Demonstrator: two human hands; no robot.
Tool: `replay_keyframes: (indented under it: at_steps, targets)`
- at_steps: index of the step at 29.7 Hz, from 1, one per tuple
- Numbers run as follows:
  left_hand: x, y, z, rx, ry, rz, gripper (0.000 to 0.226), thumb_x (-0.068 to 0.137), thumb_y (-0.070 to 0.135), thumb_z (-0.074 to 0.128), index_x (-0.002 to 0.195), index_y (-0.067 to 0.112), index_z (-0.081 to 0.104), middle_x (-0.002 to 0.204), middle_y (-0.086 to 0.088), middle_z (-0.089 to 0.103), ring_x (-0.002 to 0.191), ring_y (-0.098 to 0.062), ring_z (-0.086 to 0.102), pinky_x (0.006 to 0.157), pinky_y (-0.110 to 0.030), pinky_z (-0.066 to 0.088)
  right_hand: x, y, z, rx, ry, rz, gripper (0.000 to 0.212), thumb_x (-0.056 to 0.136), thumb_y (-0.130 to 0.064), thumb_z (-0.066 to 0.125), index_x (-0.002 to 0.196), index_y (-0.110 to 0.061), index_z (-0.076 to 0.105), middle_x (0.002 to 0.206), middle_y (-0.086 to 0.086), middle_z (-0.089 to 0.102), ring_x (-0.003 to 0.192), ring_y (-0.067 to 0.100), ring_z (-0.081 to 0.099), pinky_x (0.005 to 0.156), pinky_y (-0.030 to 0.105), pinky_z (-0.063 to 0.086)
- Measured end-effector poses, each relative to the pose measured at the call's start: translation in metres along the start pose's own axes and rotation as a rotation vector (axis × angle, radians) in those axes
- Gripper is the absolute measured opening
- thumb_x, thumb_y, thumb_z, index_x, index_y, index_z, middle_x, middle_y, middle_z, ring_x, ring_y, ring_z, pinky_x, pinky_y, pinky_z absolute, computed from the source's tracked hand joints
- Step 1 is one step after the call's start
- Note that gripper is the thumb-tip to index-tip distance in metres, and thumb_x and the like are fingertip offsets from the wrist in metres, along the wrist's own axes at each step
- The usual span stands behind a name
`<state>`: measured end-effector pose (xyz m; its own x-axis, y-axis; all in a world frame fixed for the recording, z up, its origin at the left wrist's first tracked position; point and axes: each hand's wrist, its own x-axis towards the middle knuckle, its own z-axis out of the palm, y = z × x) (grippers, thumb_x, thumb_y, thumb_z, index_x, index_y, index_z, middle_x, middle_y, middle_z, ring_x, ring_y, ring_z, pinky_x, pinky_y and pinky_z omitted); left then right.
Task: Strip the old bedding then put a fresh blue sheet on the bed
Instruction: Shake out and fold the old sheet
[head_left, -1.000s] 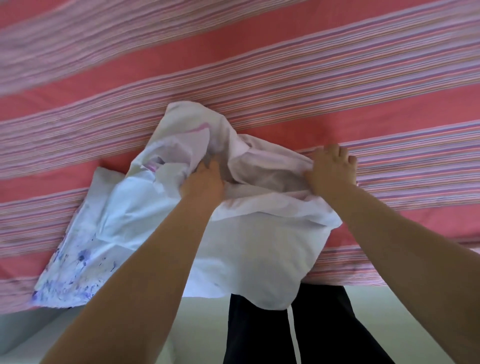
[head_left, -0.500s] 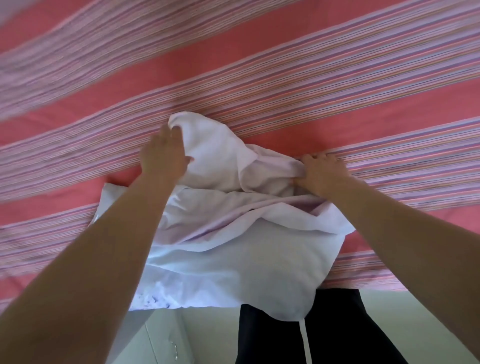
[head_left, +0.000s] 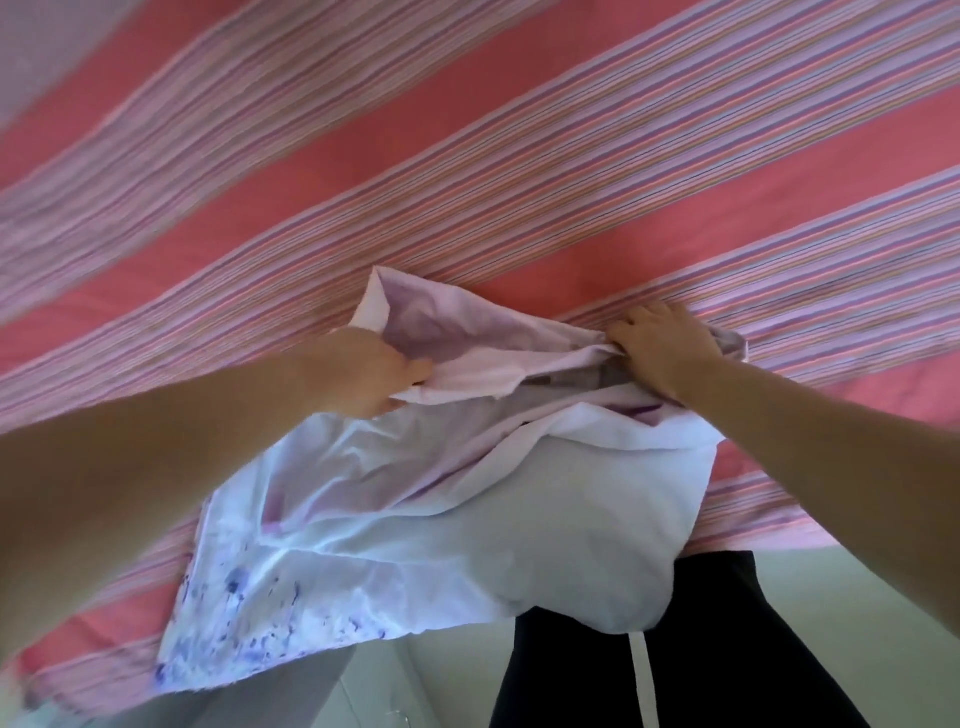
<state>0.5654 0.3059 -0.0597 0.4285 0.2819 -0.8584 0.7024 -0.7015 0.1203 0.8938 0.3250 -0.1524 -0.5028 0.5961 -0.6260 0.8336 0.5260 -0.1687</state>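
A white pillowcase (head_left: 415, 509), speckled with purple print at its near-left corner, lies bunched on the near edge of a bed covered by a pink striped sheet (head_left: 467, 171), its open mouth turned toward the far side and its lower end hanging off the edge. The person's left hand (head_left: 363, 379) pinches the left lip of that mouth, fingers curled into the cloth; the right hand (head_left: 660, 348) clenches the right lip and what appears to be the grey-white pillow (head_left: 597, 375) showing inside, pressing both onto the striped sheet. Just below the pillowcase, past the bed's edge, stand the person's dark trousers (head_left: 701, 649) with a white side stripe, over a pale floor (head_left: 883, 623).

The judgement from here: if the right hand grips case and pillow together, pulling would drag both rather than part them, and the overhanging end could slide to the floor. A tug could also ruck the striped sheet beneath. No blue sheet is in view; the stripping looks barely begun.
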Motion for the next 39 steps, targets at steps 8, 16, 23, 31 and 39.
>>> replay_keyframes:
  at_steps: [8,16,23,31,39]
  targets:
    - [-0.016,-0.059,0.0,-0.013,-0.64,-0.579,0.054,0.069,0.059,0.072,0.109,0.023,0.067,0.097,0.006,0.067,0.102,-0.021,0.064,0.091,-0.036,0.049,-0.035,0.017,0.0,0.093,-0.019,0.11,0.035,0.097,-0.032,0.041,0.132,-0.029,0.043,0.127,0.008,0.047,0.109,0.033,0.053,0.083,0.037,0.043]
    - [-0.02,-0.104,-0.037,-0.273,0.101,-0.535,0.045,0.088,0.052,0.057,0.108,0.011,0.062,0.099,-0.007,0.062,0.087,-0.025,0.053,0.075,-0.031,0.038,-0.027,0.052,-0.004,0.117,-0.392,0.321,0.053,0.091,-0.058,0.045,0.122,-0.016,0.055,0.12,0.013,0.061,0.101,0.029,0.056,0.084,0.032,0.045]
    - [-0.016,-0.136,-0.057,-0.024,0.206,-0.546,0.041,0.082,0.03,0.068,0.119,0.014,0.061,0.12,-0.012,0.061,0.112,-0.034,0.055,0.094,-0.042,0.046,-0.005,0.077,-0.029,0.327,-0.111,0.699,0.046,0.087,-0.037,0.048,0.121,-0.007,0.057,0.117,0.014,0.06,0.113,0.035,0.055,0.092,0.044,0.048]
    - [0.008,-0.15,-0.072,0.271,0.098,-0.704,0.039,0.09,0.06,0.041,0.113,0.034,0.059,0.109,0.001,0.06,0.117,-0.022,0.046,0.106,-0.039,0.024,-0.007,0.088,-0.047,0.263,-0.117,0.881,0.038,0.09,-0.033,0.047,0.116,-0.008,0.058,0.112,0.01,0.059,0.111,0.032,0.056,0.083,0.043,0.047]
    - [0.028,-0.179,-0.096,0.157,0.253,-0.923,0.016,0.073,0.004,0.061,0.089,0.005,0.064,0.092,-0.018,0.065,0.109,-0.037,0.047,0.1,-0.045,0.034,-0.001,0.107,-0.046,0.457,0.269,1.017,0.032,0.096,-0.024,0.04,0.111,-0.002,0.058,0.107,0.021,0.061,0.098,0.039,0.06,0.069,0.038,0.04]
